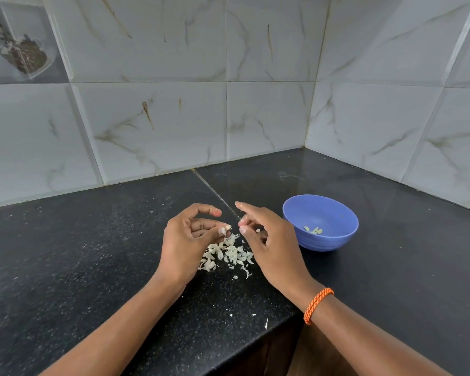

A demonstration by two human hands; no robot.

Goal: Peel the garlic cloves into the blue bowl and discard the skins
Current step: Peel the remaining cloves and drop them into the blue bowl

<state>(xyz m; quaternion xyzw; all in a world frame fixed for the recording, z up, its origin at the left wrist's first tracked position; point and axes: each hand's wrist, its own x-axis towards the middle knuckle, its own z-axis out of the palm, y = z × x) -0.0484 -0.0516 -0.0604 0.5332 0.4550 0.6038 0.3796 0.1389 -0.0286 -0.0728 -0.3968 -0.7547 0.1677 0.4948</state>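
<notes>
while the left hand [186, 240] pinches one small garlic clove [226, 229] between thumb and fingertips, the right hand [266, 240] is just beside it with its fingers bent at a tiny bit of skin, though it is too small to tell if that grip really has hold of anything. both hands hang above the black table [92, 253], right over the pile of skins [228, 255]. this looks like the peeling step, with the clove partly bare and some skin left on it. the next move likely calls for a small, careful pull with the right fingertips to strip the last skin, then a short reach to the right to drop the clove in. the blue bowl [337, 241] sits on the table near the right hand, and it holds a few peeled cloves [314, 230], about three or four, hard to count. one bowl, one clove in hand, one pile of many white skins, plus a few stray bits nearer the table edge. the skins are not thrown away yet. one orange band [317, 305] is on the right wrist.
</notes>
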